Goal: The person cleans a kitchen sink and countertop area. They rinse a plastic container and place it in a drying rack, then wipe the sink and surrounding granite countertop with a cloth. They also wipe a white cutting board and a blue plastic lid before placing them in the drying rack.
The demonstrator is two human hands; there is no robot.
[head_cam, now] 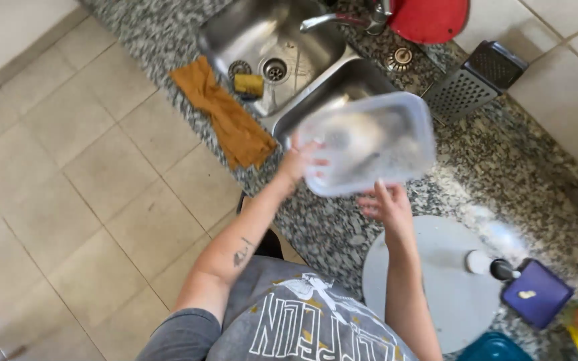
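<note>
I hold a clear rectangular plastic container above the edge of the right sink basin. My left hand grips its left rim, thumb over the edge. My right hand is just under its near edge with fingers spread, touching or almost touching it. The container is blurred and looks wet inside.
A double steel sink sits in a speckled granite counter, with a tap, a yellow sponge and an orange cloth over the counter edge. A metal grater, red board, round grey board and purple box lie around.
</note>
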